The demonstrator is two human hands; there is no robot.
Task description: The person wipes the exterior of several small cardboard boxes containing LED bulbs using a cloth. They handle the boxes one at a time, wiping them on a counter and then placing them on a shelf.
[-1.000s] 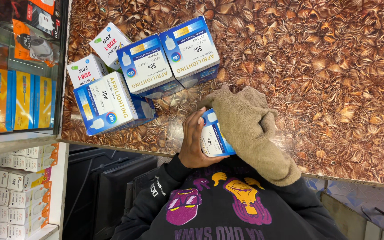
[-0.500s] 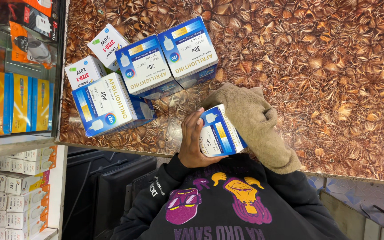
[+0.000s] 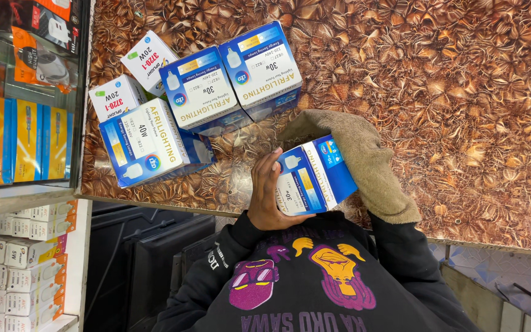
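Note:
My left hand (image 3: 267,193) grips a blue-and-white carton (image 3: 311,178) from its left side and holds it tilted just above the near edge of the counter (image 3: 462,92). My right hand is hidden under a tan cloth (image 3: 364,160). The cloth lies against the carton's top and right side, draped over my wrist. Three more blue-and-white cartons (image 3: 201,92) lie grouped on the counter just beyond and to the left of my hands. Two small white cartons (image 3: 149,58) sit behind them.
The counter has a brown leaf-patterned top, bare on its right half. A glass display case (image 3: 26,123) with orange and blue packs stands at the left. Below it is a shelf of small white boxes (image 3: 13,270). My dark printed sweatshirt fills the bottom.
The carton has been turned and lifted so more of its front and side show. The cloth has slid from over the carton toward its right side.

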